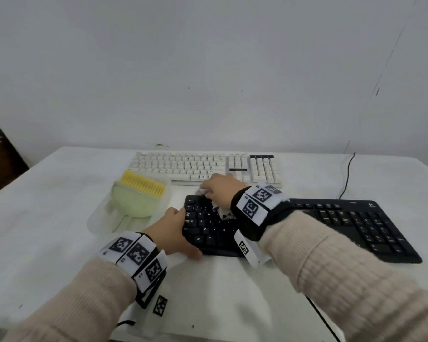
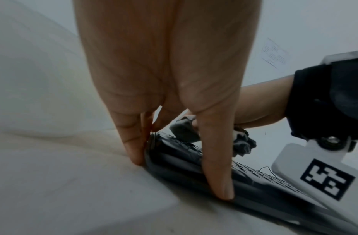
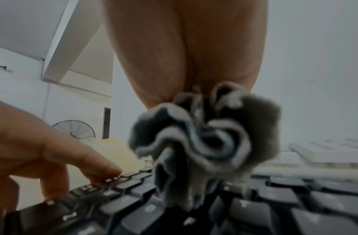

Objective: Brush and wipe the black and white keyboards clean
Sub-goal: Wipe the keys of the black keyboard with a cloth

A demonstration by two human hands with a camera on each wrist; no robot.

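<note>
Your left hand (image 1: pixel 174 229) braces the left end of the black keyboard (image 1: pixel 351 224), nearest you on the white table (image 1: pixel 47 218): thumb on the front edge, straight fingers (image 2: pixel 133 147) pressed against the side, nothing clasped. Your right hand (image 1: pixel 220 191) grips a bunched grey cloth (image 3: pixel 204 139) and presses it onto the upper-left keys. Left of the keyboard, a yellow brush (image 1: pixel 143 185) lies in a pale green dustpan (image 1: pixel 131 206). Farther back, the white keyboard (image 1: pixel 183 166) lies near the wall, just beyond your right knuckles.
</note>
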